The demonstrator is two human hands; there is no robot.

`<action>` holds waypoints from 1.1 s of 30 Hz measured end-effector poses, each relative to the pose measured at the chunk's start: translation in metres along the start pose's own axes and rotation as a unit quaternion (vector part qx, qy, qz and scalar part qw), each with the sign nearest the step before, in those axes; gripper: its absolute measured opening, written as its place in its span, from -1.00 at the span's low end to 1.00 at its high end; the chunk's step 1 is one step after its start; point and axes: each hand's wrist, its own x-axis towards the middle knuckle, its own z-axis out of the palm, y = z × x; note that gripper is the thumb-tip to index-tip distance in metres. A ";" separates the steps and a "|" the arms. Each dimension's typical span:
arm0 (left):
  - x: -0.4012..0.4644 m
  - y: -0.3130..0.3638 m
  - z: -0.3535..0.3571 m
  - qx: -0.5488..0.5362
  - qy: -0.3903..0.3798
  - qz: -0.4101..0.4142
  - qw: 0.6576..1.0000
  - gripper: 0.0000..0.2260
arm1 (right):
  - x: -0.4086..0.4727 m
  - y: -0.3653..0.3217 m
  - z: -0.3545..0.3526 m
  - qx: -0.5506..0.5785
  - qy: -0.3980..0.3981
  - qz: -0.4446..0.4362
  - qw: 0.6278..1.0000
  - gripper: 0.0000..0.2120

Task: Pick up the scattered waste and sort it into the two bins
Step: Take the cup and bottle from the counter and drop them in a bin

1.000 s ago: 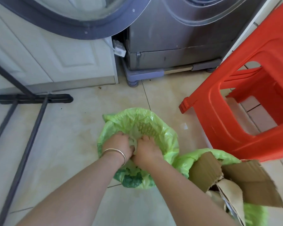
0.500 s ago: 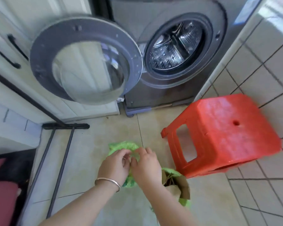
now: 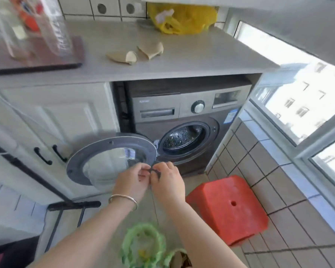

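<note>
My left hand [image 3: 132,178] and my right hand [image 3: 166,180] are raised in front of the washing machine, fingertips pinched together and touching. A small dark speck shows between them; I cannot tell what it is. Below my forearms stands a bin lined with a green bag [image 3: 143,246]. A second green-lined bin [image 3: 172,255], with brown cardboard in it, sits at the bottom edge. Two torn cardboard scraps [image 3: 122,56] [image 3: 151,49] lie on the grey countertop [image 3: 191,60]. A clear plastic bottle [image 3: 54,26] stands at its left end.
The washing machine door [image 3: 108,157] hangs open just beyond my hands. A red plastic stool [image 3: 228,207] stands on the right by the tiled wall. A black rack foot [image 3: 74,205] lies on the floor at left. A yellow bag [image 3: 184,18] sits at the counter's back.
My hands have lifted out of the green-lined bin and risen to the height of the washer door, still together. The view has tilted up from the floor to the countertop.
</note>
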 end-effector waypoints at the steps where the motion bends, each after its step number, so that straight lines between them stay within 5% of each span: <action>1: 0.009 0.004 -0.013 0.014 -0.002 0.016 1.000 -0.85 | 0.007 -0.010 -0.004 -0.001 0.008 -0.002 1.000 -0.76; 12: 0.093 0.037 -0.129 0.068 -0.017 0.111 0.991 -0.84 | 0.086 -0.113 -0.022 0.006 0.054 -0.046 0.997 -0.72; 21: 0.148 0.051 -0.210 0.049 0.084 0.106 0.990 -0.83 | 0.158 -0.197 -0.038 -0.008 0.043 -0.141 0.989 -0.63; 25: 0.179 0.044 -0.252 0.032 0.215 0.120 0.969 -0.79 | 0.194 -0.243 -0.033 0.021 0.023 -0.158 0.987 -0.63; 29: 0.212 0.034 -0.296 -0.044 0.399 0.122 0.908 -0.78 | 0.230 -0.292 -0.024 0.070 0.029 -0.170 0.983 -0.51; 33: 0.257 0.009 -0.332 -0.068 0.525 0.105 0.842 -0.35 | 0.269 -0.337 -0.012 0.156 0.059 -0.134 0.977 -0.21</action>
